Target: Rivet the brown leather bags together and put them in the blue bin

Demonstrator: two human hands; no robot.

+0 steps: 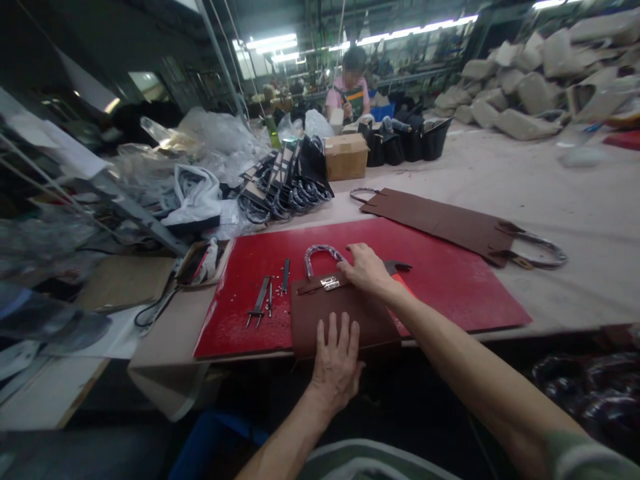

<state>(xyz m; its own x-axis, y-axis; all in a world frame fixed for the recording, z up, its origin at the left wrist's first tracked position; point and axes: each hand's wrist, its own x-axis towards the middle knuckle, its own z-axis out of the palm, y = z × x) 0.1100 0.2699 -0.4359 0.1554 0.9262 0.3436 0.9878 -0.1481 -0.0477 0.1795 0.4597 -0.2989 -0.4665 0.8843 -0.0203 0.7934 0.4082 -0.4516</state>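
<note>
The brown bag (310, 323) lies flat at the near edge of the red mat (450, 280), within easy reach. At 6 o'clock the left hand (337, 360) spreads released fingers to steady it. At 1 o'clock the right hand (367, 270) bends its fingers beside the metal clasp (330, 283); whether they pinch, I cannot tell. Thin tools (260, 307) lie at 9 o'clock.

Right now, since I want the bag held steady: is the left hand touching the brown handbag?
Touching. The head view shows the left hand lying flat, palm down, on the lower front panel of the brown handbag, with no gap between them.
</note>
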